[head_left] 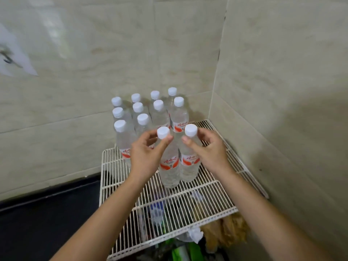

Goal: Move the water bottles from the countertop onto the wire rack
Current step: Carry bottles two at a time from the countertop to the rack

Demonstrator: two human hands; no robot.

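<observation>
Ten water bottles (178, 117) stand at the wire rack's (222, 209) far end, while left hand (146, 155) and right hand (208, 149) each pinch another bottle's neck, nearer, standing on the rack

Twelve capped water bottles (169, 162) stand on one white wire rack (188, 200); two hands (146, 153) reach among them.

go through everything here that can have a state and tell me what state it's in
Left hand: gripping the left front bottle at its neck.
Right hand: gripping the right front bottle likewise.
Both front bottles: upright, capped, on the wire rack.
Back bottles: upright, capped, clustered.
</observation>
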